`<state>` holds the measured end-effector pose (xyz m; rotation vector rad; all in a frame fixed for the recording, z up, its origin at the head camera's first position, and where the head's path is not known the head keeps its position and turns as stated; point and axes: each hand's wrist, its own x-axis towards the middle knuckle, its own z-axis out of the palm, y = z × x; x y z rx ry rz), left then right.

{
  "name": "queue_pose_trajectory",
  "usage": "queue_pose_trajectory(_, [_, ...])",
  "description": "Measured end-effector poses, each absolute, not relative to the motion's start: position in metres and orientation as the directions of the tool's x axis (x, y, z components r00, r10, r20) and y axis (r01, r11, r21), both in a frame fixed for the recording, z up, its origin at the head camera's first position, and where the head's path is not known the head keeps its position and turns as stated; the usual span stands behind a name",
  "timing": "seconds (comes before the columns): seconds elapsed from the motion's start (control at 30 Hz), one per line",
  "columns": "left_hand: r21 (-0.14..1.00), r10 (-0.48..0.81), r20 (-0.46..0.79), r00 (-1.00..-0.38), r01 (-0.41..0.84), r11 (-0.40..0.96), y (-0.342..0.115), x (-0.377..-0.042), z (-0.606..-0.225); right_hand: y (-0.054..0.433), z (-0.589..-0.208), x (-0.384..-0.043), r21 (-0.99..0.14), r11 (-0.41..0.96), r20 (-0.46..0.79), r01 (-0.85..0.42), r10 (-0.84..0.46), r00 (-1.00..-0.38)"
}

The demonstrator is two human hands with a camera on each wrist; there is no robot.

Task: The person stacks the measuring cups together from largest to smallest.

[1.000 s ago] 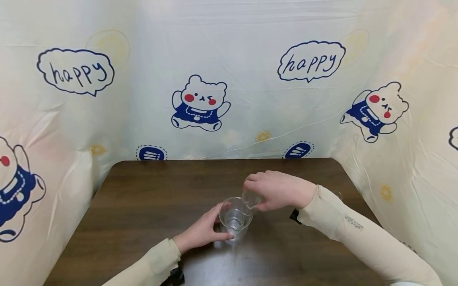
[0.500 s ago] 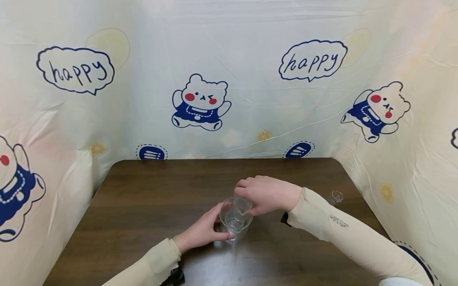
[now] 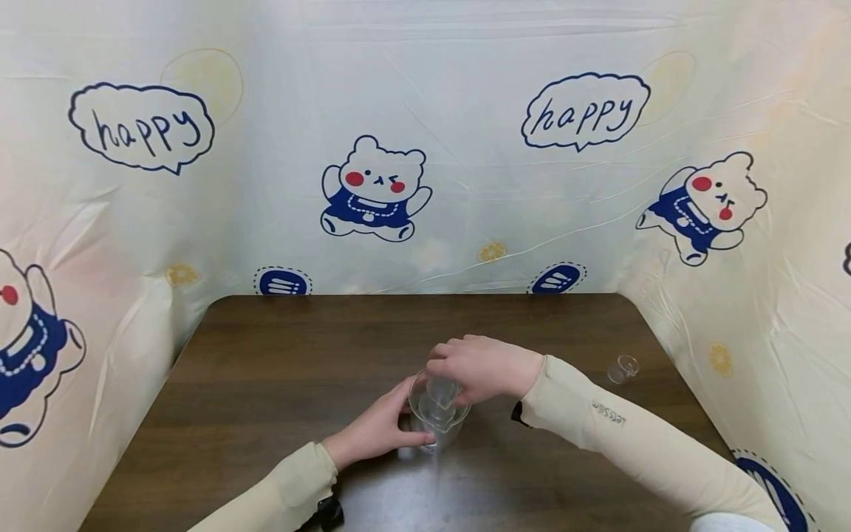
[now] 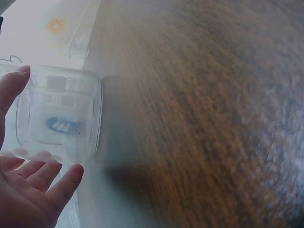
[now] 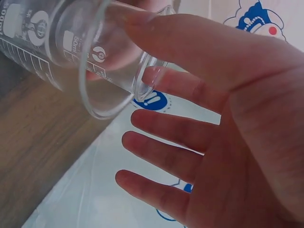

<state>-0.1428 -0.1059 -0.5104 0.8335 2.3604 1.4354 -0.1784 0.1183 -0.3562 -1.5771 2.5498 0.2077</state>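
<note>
My left hand [image 3: 372, 434] holds a large glass beaker [image 3: 454, 434] upright on the table, thumb on one side and fingers on the other. Its clear wall and base [image 4: 88, 137] fill the left of the left wrist view. Another beaker sits inside it, mostly hidden behind glass in the head view. Above that, my right hand [image 3: 488, 366] pinches a small beaker marked 50 ml [image 5: 109, 59] near its rim, between thumb and index finger. The small beaker's lower part is inside the large beaker's mouth. My other right fingers [image 5: 161, 152] are stretched out, away from the glass.
One more tiny clear beaker [image 3: 623, 369] stands near the right edge of the dark wooden table [image 3: 299, 355]. A pale printed curtain [image 3: 465, 111] hangs behind the table and along both sides.
My right hand has moved left and down, bringing the small beaker from beside the large beaker's rim into its mouth. The tiny beaker at right has come into view. My left hand stays put.
</note>
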Motion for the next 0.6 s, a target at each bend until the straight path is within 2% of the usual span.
queue_pose_trajectory(0.27, [0.883, 0.59, 0.076, -0.804, 0.33, 0.335, -0.105, -0.144, -0.512, 0.113, -0.368, -0.179, 0.1, 0.431, -0.186, -0.897, -0.877, -0.443])
queue_pose_trajectory(0.6, [0.879, 0.591, 0.131, -0.796, 0.369, 0.303, -0.105, -0.143, -0.514, 0.109, -0.384, -0.18, 0.098, 0.456, -0.219, -0.884, -0.857, -0.467])
